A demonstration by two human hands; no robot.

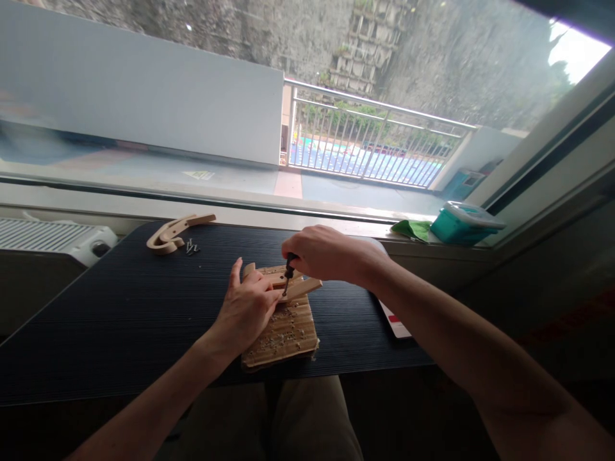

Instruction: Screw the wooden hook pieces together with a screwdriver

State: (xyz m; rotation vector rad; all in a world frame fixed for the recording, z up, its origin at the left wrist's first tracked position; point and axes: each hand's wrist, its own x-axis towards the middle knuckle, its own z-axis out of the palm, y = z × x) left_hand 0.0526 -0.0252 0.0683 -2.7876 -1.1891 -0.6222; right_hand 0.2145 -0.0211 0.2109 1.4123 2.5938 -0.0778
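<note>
My right hand is wrapped round the dark handle of a screwdriver, whose shaft points down. The tip meets a pale wooden piece lying on a scored, crumb-covered board that looks like corrugated cardboard. My left hand presses down on the wooden piece beside the tip, its fingers closed on it and one finger raised. Part of the wood is hidden under that hand. Further back at the left, a curved wooden piece with holes lies near several small screws.
Everything rests on a dark table. A pale flat object with a red mark lies at its right edge, partly behind my right forearm. On the window sill are a teal box and a green cloth. A white heater stands at the left.
</note>
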